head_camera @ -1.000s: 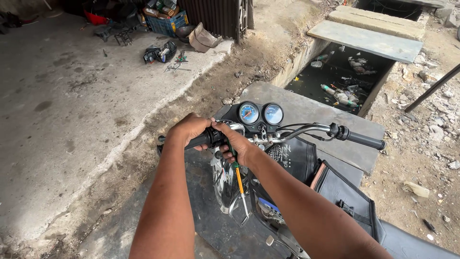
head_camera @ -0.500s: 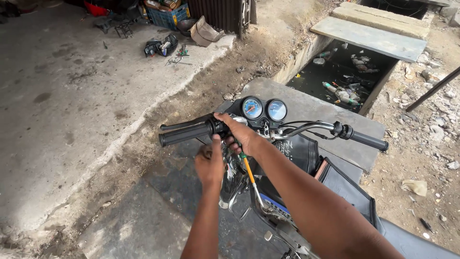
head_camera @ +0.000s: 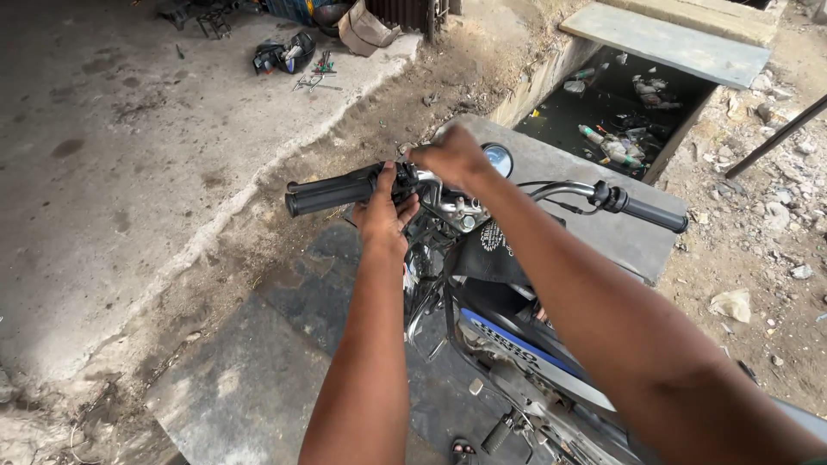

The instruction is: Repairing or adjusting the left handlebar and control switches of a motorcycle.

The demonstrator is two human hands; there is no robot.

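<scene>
Motorcycle handlebar (head_camera: 448, 194) over dark slab's far edge | left hand (head_camera: 385, 211) clasps inner end of left grip (head_camera: 332, 194), steadying bar | right hand (head_camera: 450, 155) closed over clamp by gauge (head_camera: 498, 159), maybe gripping a tool, hidden | right grip (head_camera: 650, 213) free.

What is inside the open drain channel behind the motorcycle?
The drain channel holds dark water with floating litter, including bottles. A grey concrete slab covers its far end, so what lies under that slab cannot be seen.
</scene>
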